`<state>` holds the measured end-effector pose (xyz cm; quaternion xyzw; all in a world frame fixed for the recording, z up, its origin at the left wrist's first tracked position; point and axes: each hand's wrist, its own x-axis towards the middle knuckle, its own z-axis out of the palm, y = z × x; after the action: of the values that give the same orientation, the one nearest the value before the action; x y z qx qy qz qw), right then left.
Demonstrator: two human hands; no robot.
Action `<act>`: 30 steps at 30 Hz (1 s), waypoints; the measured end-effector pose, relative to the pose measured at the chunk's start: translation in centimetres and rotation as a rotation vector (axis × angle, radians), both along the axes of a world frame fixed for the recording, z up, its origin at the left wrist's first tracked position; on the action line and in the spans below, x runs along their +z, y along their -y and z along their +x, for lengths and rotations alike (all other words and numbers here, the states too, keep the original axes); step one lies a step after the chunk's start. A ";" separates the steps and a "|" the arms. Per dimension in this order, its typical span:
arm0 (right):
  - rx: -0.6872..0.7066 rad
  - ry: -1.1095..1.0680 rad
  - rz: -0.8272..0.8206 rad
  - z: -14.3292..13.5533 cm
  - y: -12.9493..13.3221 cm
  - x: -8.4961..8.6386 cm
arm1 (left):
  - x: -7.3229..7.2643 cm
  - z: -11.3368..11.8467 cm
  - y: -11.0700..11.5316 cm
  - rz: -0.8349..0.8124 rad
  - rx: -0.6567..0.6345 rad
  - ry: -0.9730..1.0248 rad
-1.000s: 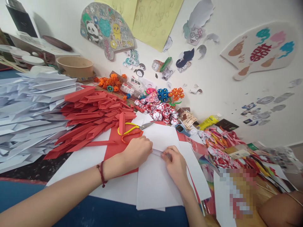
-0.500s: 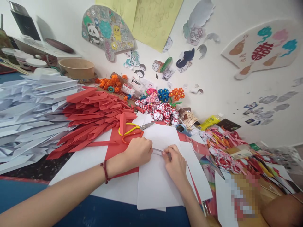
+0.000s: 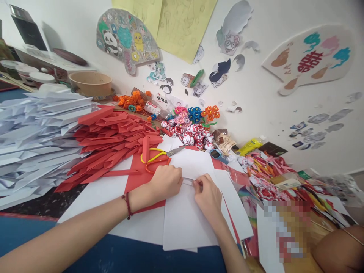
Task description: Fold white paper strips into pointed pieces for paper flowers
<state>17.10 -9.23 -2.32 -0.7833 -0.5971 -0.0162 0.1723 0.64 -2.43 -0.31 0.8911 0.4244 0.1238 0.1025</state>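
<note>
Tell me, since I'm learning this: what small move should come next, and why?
Probably slide the right hand along the narrow white paper strip, pressing it flat: that hand pinches it, the left hand grips its other side, and the stretch between lies uncovered.

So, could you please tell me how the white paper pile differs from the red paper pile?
The white paper pile spreads larger and runs out of the picture's left edge, while the red paper pile is smaller and wholly inside it. The red pile lies nearer the left hand, reaching the scissors; the white pile sits farther off. Both are heaps of narrow folded pieces.
</note>
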 end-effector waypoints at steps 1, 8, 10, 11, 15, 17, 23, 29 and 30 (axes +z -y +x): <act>-0.005 0.011 0.000 0.0 0.0 0.0 | 0.0 0.0 0.0 0.001 0.002 -0.004; -0.015 0.072 -0.013 -0.3 0.1 -0.1 | -0.2 0.1 0.1 0.017 0.013 -0.005; -0.007 0.084 -0.008 -0.3 0.0 -0.2 | -0.4 0.1 0.1 0.034 0.008 -0.006; -0.002 0.088 -0.005 -0.2 0.0 -0.2 | -0.4 0.1 0.1 0.043 0.006 -0.007; 0.014 0.078 0.011 -0.1 0.0 -0.2 | -0.5 0.2 0.1 0.039 0.015 -0.015; 0.018 0.038 0.020 0.0 0.1 -0.2 | -0.4 0.2 0.1 0.012 0.031 -0.018; -0.024 -0.081 0.032 0.4 0.0 -0.3 | -0.3 0.0 -0.1 -0.017 -0.085 0.084; -0.005 -0.113 0.054 0.6 0.0 -0.3 | -0.4 -0.2 -0.2 0.154 -0.356 0.069; -0.007 -0.120 0.051 0.6 0.0 -0.2 | -0.4 -0.3 -0.3 0.168 -0.372 0.062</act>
<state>17.74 -9.20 -2.57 -0.7803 -0.5822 0.0148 0.2279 0.37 -2.12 -0.74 0.9552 0.2375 0.1651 0.0619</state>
